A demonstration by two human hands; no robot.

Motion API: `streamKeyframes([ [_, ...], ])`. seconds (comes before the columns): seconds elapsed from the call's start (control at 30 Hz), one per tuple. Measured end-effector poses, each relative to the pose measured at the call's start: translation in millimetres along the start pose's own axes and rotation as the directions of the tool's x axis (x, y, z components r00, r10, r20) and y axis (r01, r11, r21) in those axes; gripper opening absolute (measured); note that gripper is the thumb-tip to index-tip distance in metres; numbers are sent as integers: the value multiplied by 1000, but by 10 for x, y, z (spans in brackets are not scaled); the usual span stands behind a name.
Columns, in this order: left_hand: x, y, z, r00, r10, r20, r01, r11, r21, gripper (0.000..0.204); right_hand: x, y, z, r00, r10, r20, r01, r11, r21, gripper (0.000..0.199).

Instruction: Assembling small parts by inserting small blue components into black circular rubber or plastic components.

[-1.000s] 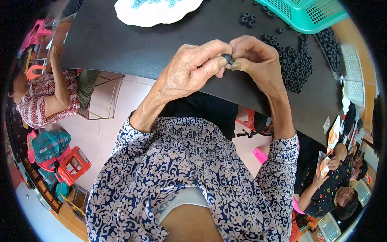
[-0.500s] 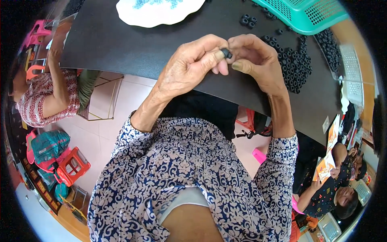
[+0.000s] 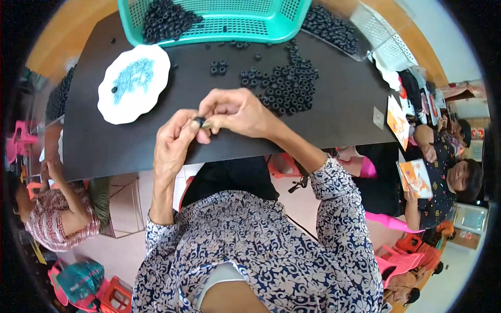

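Just above the table's near edge, my left hand (image 3: pixel 175 136) pinches a small black ring-shaped piece (image 3: pixel 199 121) between thumb and fingers. My right hand (image 3: pixel 241 112) meets it from the right, its fingers curled and thumb tip close against the piece. Whatever its fingertips hold is too small to make out. To the left lies a white scalloped plate (image 3: pixel 110 107) with tiny blue bits (image 3: pixel 134 75) spread over it and one black piece (image 3: pixel 114 89) among them. Many similar black pieces (image 3: pixel 292 86) are heaped beyond my right hand, with a small cluster (image 3: pixel 218 68) apart from them.
A green perforated basket (image 3: pixel 245 37) holding more black pieces stands at the far side. Behind the heap, a tray of black pieces (image 3: pixel 331 28) sits near a white perforated basket (image 3: pixel 383 39). Co-workers sit left and right; the right one (image 3: pixel 438 177) holds printed sheets.
The view has shifted, bringing the whole plate and more of the green basket into sight. Both hands stay together at the black piece, now lower and further left in the picture.
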State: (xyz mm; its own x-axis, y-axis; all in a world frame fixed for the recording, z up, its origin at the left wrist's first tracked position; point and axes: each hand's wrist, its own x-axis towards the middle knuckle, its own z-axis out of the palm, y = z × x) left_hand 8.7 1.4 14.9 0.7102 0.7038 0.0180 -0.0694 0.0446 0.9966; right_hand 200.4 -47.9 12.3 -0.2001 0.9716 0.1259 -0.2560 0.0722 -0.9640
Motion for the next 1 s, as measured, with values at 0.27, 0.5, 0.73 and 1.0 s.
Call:
streamKeyframes([
  [0.27, -15, 9, -26, 998, 2, 67, 4, 995, -102, 26, -63, -398, 106, 961, -272, 40, 220, 675, -704, 19],
  [0.5, -69, 15, -1, 997, 72, 9, -72, 997, -40, 27, -239, -1018, -1200, 851, -223, -476, -283, 568, -773, 22],
  [0.73, -85, 12, 29, 997, 75, 23, -75, 997, 10, 27, -260, -1276, -1860, 681, -428, -594, -406, 455, -793, 27],
  [1.0, -92, 20, 32, 998, 57, 26, -57, 998, 0, 20, 367, -535, -1246, 924, -382, -33, 7, 101, -995, 17],
])
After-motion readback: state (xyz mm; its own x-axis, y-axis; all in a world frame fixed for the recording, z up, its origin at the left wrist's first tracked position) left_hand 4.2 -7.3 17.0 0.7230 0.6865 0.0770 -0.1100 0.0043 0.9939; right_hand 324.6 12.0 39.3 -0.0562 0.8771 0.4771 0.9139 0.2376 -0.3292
